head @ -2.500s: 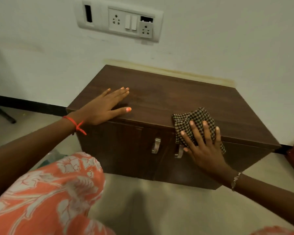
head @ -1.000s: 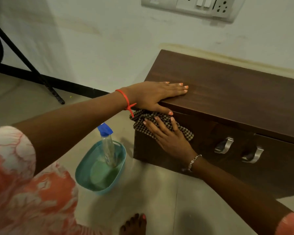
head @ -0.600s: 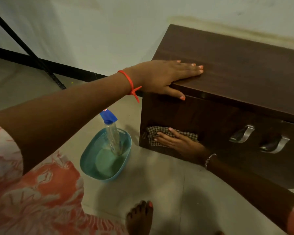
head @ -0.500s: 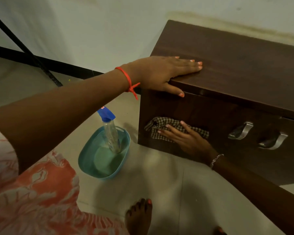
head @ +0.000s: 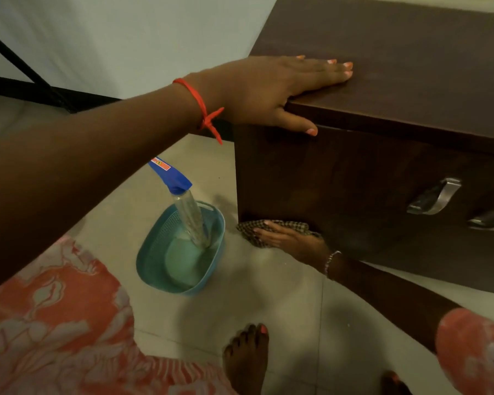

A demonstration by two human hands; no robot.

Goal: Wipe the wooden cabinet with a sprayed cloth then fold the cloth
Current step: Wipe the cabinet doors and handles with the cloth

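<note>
Orange floral fabric fills the near-left of the head view, with a bare foot on the pale floor tile just beyond it. Next out: a teal basin on the floor, with a clear spray bottle with a blue head leaning inside it, untouched. Right hand: fingers straight and spread, pressing the checked cloth flat against the bottom left corner of the wooden cabinet front, right where the panel meets the floor. Half a second ago the cloth sat at mid-height on this same panel, and a second ago just under the top edge, so the stroke has travelled down the left end of the front. Left hand: flat on the top's left corner, fingers together and extended, thumb hooked over the front edge; position unchanged, apparently bracing. The two metal handles lie to the right, well apart from the cloth. Judgement: wiping stage, and the left strip of the front is now covered to its base. The area around the handles probably remains, and the left side panel is hidden from here. Folding not yet begun. Pale wall behind.
</note>
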